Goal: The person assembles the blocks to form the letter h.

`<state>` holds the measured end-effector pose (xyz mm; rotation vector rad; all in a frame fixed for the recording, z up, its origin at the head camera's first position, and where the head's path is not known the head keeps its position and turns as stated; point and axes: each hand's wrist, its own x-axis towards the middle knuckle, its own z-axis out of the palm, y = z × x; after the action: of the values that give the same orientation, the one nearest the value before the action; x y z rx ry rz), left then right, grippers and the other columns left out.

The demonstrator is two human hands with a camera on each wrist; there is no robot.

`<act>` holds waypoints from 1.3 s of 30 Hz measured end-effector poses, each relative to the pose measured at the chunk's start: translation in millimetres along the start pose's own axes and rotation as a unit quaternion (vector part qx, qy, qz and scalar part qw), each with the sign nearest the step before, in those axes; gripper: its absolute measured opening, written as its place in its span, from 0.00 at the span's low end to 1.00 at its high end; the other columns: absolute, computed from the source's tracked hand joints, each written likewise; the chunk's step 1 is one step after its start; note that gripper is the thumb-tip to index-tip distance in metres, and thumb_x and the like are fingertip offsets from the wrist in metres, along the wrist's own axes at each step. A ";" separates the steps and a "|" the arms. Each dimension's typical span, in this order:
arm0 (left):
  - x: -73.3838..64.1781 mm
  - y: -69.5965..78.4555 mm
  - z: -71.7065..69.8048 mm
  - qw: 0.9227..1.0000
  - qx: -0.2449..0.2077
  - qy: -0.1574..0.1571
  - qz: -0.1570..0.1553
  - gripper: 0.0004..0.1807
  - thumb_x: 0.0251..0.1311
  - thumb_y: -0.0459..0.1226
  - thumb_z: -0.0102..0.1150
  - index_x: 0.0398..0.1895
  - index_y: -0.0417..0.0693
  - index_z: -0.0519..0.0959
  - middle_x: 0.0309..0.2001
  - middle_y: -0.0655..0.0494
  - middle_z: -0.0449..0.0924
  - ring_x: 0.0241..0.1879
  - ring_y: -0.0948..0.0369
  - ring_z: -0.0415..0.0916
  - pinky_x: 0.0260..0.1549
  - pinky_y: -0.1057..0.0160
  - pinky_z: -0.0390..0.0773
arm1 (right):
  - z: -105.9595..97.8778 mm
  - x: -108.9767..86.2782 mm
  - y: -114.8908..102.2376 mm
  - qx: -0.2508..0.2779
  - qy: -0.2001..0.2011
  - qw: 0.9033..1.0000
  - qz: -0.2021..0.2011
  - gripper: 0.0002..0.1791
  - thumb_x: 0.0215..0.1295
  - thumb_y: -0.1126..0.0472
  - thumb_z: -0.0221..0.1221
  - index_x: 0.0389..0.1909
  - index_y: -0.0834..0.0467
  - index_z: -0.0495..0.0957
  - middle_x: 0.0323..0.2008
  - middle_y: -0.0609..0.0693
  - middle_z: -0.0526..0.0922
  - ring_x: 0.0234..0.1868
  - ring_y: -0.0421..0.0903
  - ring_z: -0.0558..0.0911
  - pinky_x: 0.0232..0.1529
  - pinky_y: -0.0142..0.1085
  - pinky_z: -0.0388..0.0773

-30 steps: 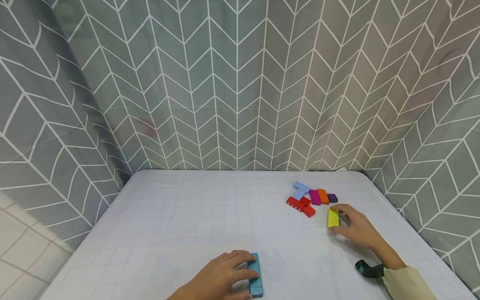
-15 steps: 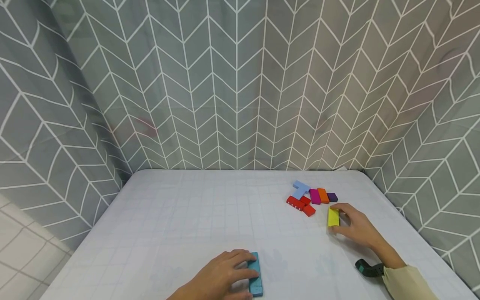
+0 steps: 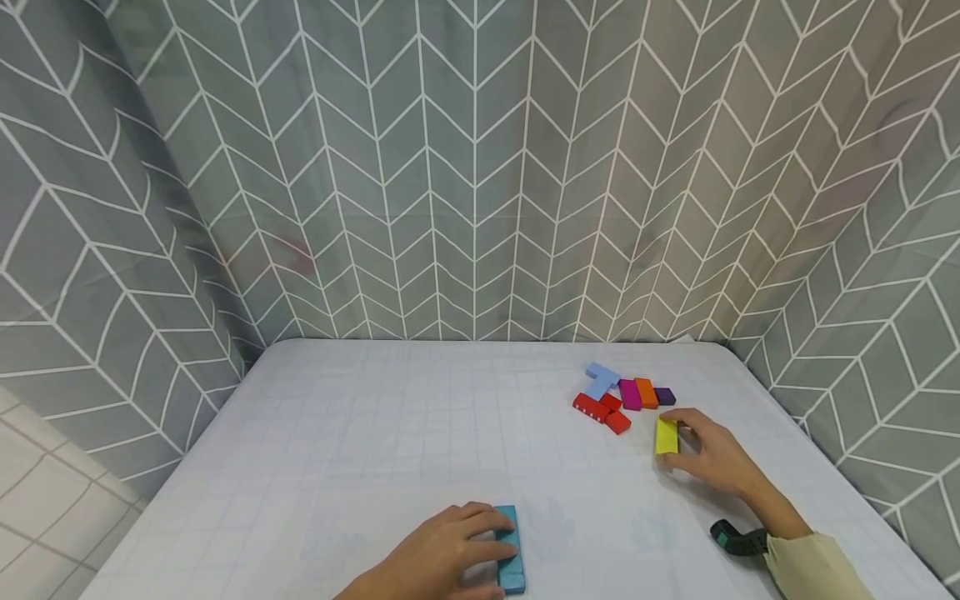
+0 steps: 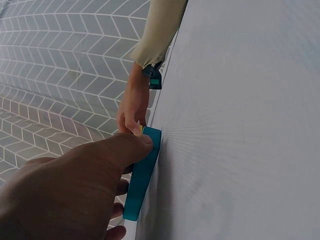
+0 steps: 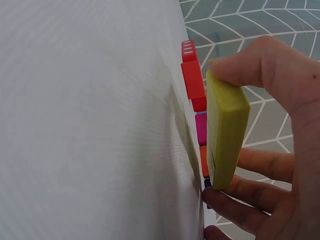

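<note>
At the front of the table, my left hand [image 3: 450, 550] holds a long teal block [image 3: 512, 575]. In the left wrist view the thumb lies against one end of the teal block [image 4: 142, 175], with the fingertips along its side. Farther right, my right hand [image 3: 712, 454] pinches a yellow block [image 3: 666, 436] by its two ends. The right wrist view shows the thumb at one end of this yellow block [image 5: 227, 130] and fingers at the other; the palm stays off it.
Beyond the right hand lie several red blocks [image 3: 591, 407], a light blue T-shaped piece [image 3: 602, 380], a magenta block [image 3: 630, 395], an orange block [image 3: 646, 393] and a dark purple block [image 3: 664, 396]. A white cloth covers the table [image 3: 360, 417]; patterned grey curtains [image 3: 450, 167] surround it.
</note>
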<state>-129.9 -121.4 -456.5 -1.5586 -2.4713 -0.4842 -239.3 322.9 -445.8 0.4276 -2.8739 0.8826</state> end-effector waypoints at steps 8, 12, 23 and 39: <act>-0.5 0.2 0.2 1.000 0.004 0.004 0.001 0.21 0.78 0.54 0.52 0.62 0.56 0.83 0.65 0.59 0.76 0.65 0.60 0.71 0.60 0.58 0.76 | 0.0 0.0 -0.1 0.002 0.000 1.000 0.001 0.37 0.57 0.53 0.76 0.62 0.66 0.75 0.62 0.69 0.75 0.63 0.70 0.73 0.61 0.65 0.72; -0.3 -0.3 -0.2 1.000 0.003 0.005 0.001 0.21 0.78 0.54 0.53 0.63 0.56 0.83 0.65 0.59 0.76 0.65 0.60 0.71 0.61 0.58 0.75 | -0.6 0.6 -0.2 0.002 0.000 1.000 0.001 0.37 0.57 0.53 0.76 0.62 0.67 0.75 0.62 0.69 0.75 0.63 0.70 0.73 0.61 0.65 0.72; -0.1 0.5 -1.6 1.000 0.008 0.009 0.003 0.20 0.78 0.53 0.54 0.61 0.56 0.84 0.64 0.59 0.77 0.64 0.61 0.72 0.59 0.60 0.76 | -2.4 0.8 -0.7 -0.001 0.012 1.000 -0.017 0.37 0.58 0.54 0.76 0.63 0.67 0.74 0.61 0.68 0.75 0.61 0.69 0.74 0.59 0.65 0.74; 1.7 0.3 -1.3 1.000 0.013 0.022 0.011 0.19 0.77 0.53 0.55 0.58 0.55 0.85 0.61 0.59 0.79 0.62 0.62 0.73 0.60 0.62 0.75 | -6.3 -0.3 -31.2 0.029 0.021 0.998 -0.050 0.36 0.57 0.58 0.77 0.64 0.63 0.75 0.62 0.63 0.76 0.62 0.68 0.74 0.58 0.66 0.75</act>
<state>-130.4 -120.3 -454.7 -1.5455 -2.4162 -0.4769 -229.7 301.8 -424.0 0.5465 -2.7666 0.9490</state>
